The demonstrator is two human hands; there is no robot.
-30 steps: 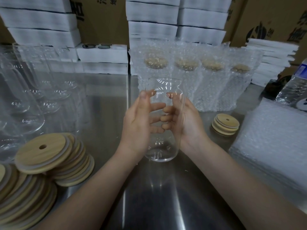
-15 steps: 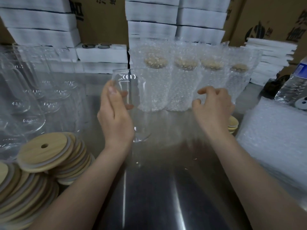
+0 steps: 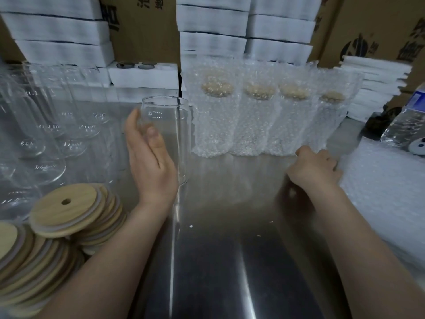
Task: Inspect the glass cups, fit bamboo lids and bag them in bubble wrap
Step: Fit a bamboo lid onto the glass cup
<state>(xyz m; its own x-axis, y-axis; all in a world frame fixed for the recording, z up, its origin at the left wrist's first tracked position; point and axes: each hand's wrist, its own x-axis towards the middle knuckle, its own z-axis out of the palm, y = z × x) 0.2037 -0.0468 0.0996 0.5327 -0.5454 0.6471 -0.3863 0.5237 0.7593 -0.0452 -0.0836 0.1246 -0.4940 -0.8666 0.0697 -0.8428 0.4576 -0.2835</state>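
My left hand (image 3: 149,164) grips a clear glass cup (image 3: 170,125) and holds it upright just above the steel table (image 3: 230,249), thumb on the near side, fingers behind the glass. My right hand (image 3: 315,169) is low at the right, fingers curled downward beside the pile of flat bubble-wrap bags (image 3: 386,192). It covers the spot where a small stack of bamboo lids lay, and what it holds is hidden. A large heap of bamboo lids (image 3: 62,210) lies at the near left.
Several bagged, lidded cups (image 3: 216,111) stand in a row behind the hands. Several bare glasses (image 3: 46,134) crowd the left side. White foam boxes (image 3: 142,74) and cartons line the back. A plastic water bottle (image 3: 404,125) lies at the far right.
Both hands held the cup at the centre; my right hand let go and dropped to the right over the small lid stack. My left hand carried the cup left and stood it upright.
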